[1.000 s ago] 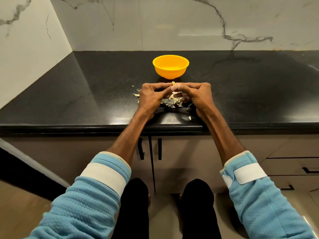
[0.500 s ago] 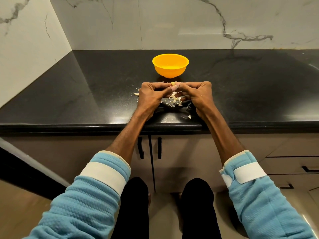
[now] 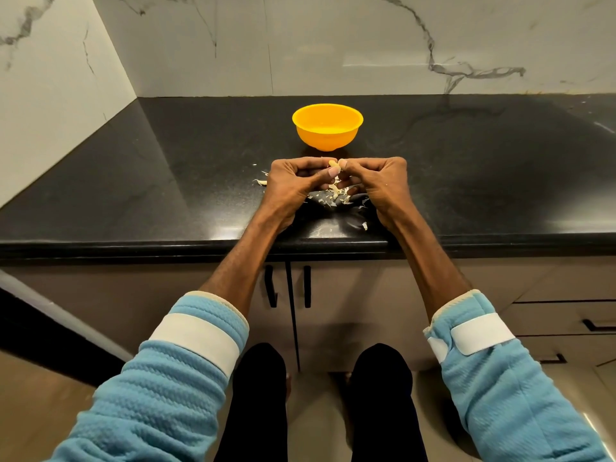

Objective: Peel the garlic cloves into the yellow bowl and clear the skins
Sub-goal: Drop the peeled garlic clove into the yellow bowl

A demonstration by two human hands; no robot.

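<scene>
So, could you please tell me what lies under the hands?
Loose skins litter the counter beneath the left hand and right hand, which pinch a clove. They cover part of the pile; whether more lies there cannot be seen.

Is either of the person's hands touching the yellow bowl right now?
No: the left hand and the right hand both pinch a garlic clove, and the yellow bowl stands apart on the counter beyond them.
</scene>
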